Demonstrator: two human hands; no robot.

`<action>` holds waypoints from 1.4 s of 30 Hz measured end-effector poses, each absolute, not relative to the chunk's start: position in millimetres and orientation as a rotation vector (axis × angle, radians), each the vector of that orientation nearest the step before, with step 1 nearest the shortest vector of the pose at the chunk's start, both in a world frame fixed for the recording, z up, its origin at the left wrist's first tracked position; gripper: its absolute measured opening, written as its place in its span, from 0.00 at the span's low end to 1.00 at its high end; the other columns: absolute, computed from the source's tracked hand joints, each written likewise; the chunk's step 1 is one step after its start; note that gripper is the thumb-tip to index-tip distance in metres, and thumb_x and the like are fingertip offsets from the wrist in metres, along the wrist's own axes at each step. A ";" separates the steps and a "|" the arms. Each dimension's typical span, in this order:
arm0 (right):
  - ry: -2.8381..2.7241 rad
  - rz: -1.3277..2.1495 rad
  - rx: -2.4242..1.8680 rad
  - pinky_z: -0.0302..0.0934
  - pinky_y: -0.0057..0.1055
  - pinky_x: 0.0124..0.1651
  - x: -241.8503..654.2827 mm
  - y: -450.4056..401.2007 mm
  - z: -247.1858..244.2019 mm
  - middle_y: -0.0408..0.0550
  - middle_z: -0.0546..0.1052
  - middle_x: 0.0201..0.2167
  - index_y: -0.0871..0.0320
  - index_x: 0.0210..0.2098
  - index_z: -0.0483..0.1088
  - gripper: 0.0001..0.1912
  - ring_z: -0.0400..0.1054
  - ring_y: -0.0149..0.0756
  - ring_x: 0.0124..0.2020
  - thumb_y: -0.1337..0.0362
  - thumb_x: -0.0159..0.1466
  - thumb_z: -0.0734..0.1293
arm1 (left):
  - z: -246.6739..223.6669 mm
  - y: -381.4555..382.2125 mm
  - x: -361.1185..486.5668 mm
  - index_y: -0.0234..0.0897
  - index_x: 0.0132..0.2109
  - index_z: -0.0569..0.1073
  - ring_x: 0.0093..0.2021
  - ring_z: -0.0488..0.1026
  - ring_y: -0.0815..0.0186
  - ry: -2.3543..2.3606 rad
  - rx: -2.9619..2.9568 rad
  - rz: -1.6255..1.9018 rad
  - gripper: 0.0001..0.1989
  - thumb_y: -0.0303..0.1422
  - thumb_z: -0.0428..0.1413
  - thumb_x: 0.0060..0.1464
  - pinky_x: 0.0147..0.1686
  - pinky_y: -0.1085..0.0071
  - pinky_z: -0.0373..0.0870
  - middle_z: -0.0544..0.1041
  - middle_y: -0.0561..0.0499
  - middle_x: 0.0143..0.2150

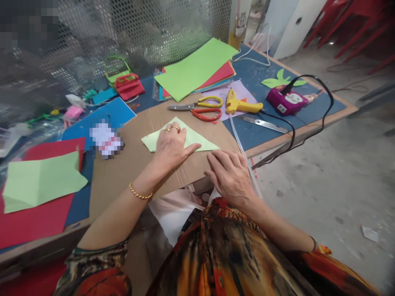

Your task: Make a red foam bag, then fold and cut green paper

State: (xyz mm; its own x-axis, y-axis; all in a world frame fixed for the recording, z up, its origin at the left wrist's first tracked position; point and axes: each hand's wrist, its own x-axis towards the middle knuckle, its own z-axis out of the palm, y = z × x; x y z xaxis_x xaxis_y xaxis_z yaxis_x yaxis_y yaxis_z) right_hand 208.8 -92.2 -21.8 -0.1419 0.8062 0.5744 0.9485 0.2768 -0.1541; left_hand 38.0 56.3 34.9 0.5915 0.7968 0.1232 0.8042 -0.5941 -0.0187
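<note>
A folded piece of pale green paper point(197, 139) lies on a brown cardboard sheet point(123, 172). My left hand point(171, 144) presses down on this paper with its palm, thumb stretched to the right, rings on its fingers. Near the paper's right corner, my right hand point(231, 174) rests at the cardboard's edge with its fingers slightly bent and apart, holding nothing visible. Scissors point(206, 109) with yellow and red handles lie beyond the paper, partly open. Beside them is a yellow glue gun point(243, 106) on a lilac sheet point(247, 90).
Green sheets point(197, 68) are stacked at the back. A purple power socket box point(285, 100) with a black cable and a metal blade point(265, 124) are at right. Red paper point(40, 222) under light green paper point(40, 181) lies left; small red and green paper bags point(128, 86) stand behind.
</note>
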 end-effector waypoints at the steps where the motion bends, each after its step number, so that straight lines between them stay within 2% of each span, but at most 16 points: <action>1: -1.981 -0.316 -1.583 0.60 0.48 0.63 207.1 -95.4 -21.4 0.59 0.83 0.58 0.59 0.63 0.76 0.19 0.72 0.50 0.59 0.58 0.79 0.63 | 35.1 56.4 37.2 0.33 0.54 0.80 0.60 0.71 0.38 -1.366 -2.738 -0.154 0.29 0.56 0.56 0.69 0.62 0.47 0.69 0.76 0.32 0.56; 4: -1.938 -0.302 -1.525 0.62 0.46 0.60 206.0 -102.1 -17.9 0.57 0.84 0.53 0.60 0.58 0.78 0.16 0.73 0.47 0.54 0.62 0.79 0.63 | 34.7 57.9 34.2 0.33 0.54 0.80 0.59 0.71 0.39 -1.334 -2.748 -0.158 0.33 0.60 0.51 0.70 0.62 0.47 0.69 0.76 0.32 0.55; 7: -1.812 -0.304 -1.540 0.64 0.44 0.53 209.3 -101.2 -14.2 0.54 0.83 0.47 0.57 0.53 0.80 0.13 0.72 0.45 0.47 0.65 0.77 0.64 | 32.3 60.6 30.2 0.32 0.55 0.79 0.59 0.71 0.39 -1.323 -2.751 -0.162 0.37 0.63 0.48 0.69 0.62 0.46 0.69 0.76 0.32 0.55; 11: -1.608 -0.310 -1.674 0.63 0.46 0.51 210.9 -89.2 -13.1 0.58 0.80 0.47 0.59 0.62 0.76 0.18 0.70 0.47 0.45 0.66 0.77 0.61 | 29.0 63.3 25.8 0.34 0.57 0.78 0.58 0.71 0.40 -1.300 -2.767 -0.184 0.42 0.65 0.37 0.70 0.62 0.47 0.68 0.75 0.32 0.55; 14: -1.546 -0.328 -1.766 0.60 0.45 0.48 204.5 -76.4 -12.2 0.58 0.79 0.45 0.62 0.65 0.72 0.20 0.68 0.48 0.44 0.66 0.78 0.59 | 29.2 63.7 25.3 0.32 0.62 0.77 0.58 0.71 0.42 -1.301 -2.784 -0.188 0.46 0.64 0.31 0.70 0.61 0.48 0.68 0.74 0.32 0.55; 16: -1.561 -0.327 -1.821 0.57 0.44 0.46 197.6 -68.1 -10.8 0.57 0.78 0.43 0.60 0.59 0.75 0.17 0.67 0.48 0.44 0.64 0.78 0.60 | 30.3 63.4 26.2 0.32 0.66 0.75 0.58 0.71 0.42 -1.312 -2.789 -0.181 0.47 0.65 0.32 0.70 0.62 0.49 0.68 0.74 0.33 0.55; 18: -1.584 -0.292 -1.858 0.56 0.44 0.46 191.3 -60.7 -9.4 0.56 0.76 0.42 0.57 0.49 0.78 0.13 0.66 0.49 0.45 0.61 0.78 0.62 | 31.2 63.0 27.3 0.33 0.68 0.75 0.59 0.71 0.42 -1.333 -2.797 -0.178 0.46 0.65 0.35 0.71 0.62 0.49 0.67 0.74 0.33 0.55; 21: -1.567 -0.224 -1.870 0.55 0.44 0.47 187.7 -52.4 -8.6 0.56 0.75 0.42 0.55 0.40 0.76 0.12 0.65 0.49 0.46 0.62 0.77 0.63 | 30.8 62.3 28.4 0.33 0.71 0.73 0.61 0.69 0.41 -1.360 -2.797 -0.195 0.45 0.65 0.40 0.70 0.64 0.48 0.66 0.74 0.32 0.59; 24: -1.536 -0.202 -1.877 0.54 0.44 0.48 190.6 -48.6 -9.1 0.58 0.76 0.45 0.56 0.45 0.76 0.10 0.65 0.51 0.48 0.63 0.76 0.63 | 28.9 60.7 28.9 0.33 0.71 0.73 0.65 0.67 0.39 -1.354 -2.791 -0.220 0.45 0.66 0.45 0.69 0.66 0.48 0.65 0.71 0.30 0.67; 26: -1.561 -0.206 -1.866 0.54 0.45 0.47 193.0 -48.2 -10.0 0.58 0.77 0.45 0.57 0.48 0.76 0.10 0.66 0.51 0.47 0.63 0.76 0.63 | 27.9 59.6 29.2 0.33 0.71 0.73 0.66 0.66 0.39 -1.351 -2.796 -0.227 0.43 0.64 0.46 0.70 0.67 0.48 0.63 0.71 0.30 0.69; 30: -1.616 -0.257 -1.796 0.54 0.44 0.47 194.5 -49.1 -14.5 0.54 0.79 0.40 0.56 0.48 0.76 0.09 0.66 0.49 0.45 0.64 0.76 0.64 | 28.0 62.2 28.3 0.33 0.75 0.68 0.65 0.69 0.41 -1.376 -2.809 -0.246 0.37 0.56 0.47 0.74 0.68 0.46 0.63 0.73 0.31 0.69; 32: -1.623 -0.307 -1.758 0.53 0.43 0.46 195.0 -49.3 -17.6 0.53 0.79 0.38 0.56 0.45 0.76 0.08 0.66 0.48 0.43 0.65 0.76 0.64 | 29.1 67.3 26.6 0.32 0.75 0.67 0.66 0.69 0.43 -1.409 -2.822 -0.278 0.31 0.47 0.47 0.76 0.70 0.47 0.63 0.74 0.32 0.68; 35: -1.643 -0.339 -1.738 0.52 0.42 0.45 196.5 -49.7 -20.9 0.52 0.78 0.36 0.55 0.39 0.76 0.09 0.65 0.47 0.42 0.65 0.76 0.65 | 32.1 77.2 23.3 0.31 0.75 0.68 0.68 0.70 0.47 -1.492 -2.848 -0.315 0.28 0.34 0.50 0.72 0.71 0.50 0.65 0.75 0.34 0.68; 37: -1.654 -0.324 -1.739 0.52 0.43 0.45 197.3 -50.3 -21.6 0.53 0.78 0.36 0.55 0.39 0.75 0.10 0.64 0.48 0.41 0.65 0.76 0.64 | 34.6 82.7 21.6 0.32 0.74 0.68 0.66 0.72 0.47 -1.551 -2.851 -0.319 0.28 0.31 0.52 0.69 0.69 0.50 0.67 0.76 0.35 0.67; 42: -1.645 -0.325 -1.735 0.50 0.43 0.45 195.5 -51.2 -21.1 0.52 0.78 0.35 0.55 0.41 0.76 0.08 0.63 0.48 0.41 0.68 0.74 0.65 | 39.0 87.5 21.6 0.36 0.74 0.69 0.62 0.73 0.48 -1.562 -2.844 -0.291 0.30 0.31 0.54 0.67 0.68 0.49 0.69 0.78 0.38 0.62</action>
State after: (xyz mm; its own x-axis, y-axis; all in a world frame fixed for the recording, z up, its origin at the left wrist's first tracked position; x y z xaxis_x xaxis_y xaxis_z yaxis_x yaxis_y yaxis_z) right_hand 195.5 -51.2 -21.1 0.1568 0.7661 0.6232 0.9456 0.0657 -0.3187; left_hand 21.6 87.5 39.0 0.5255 0.8449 0.1001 0.8242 -0.5348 0.1865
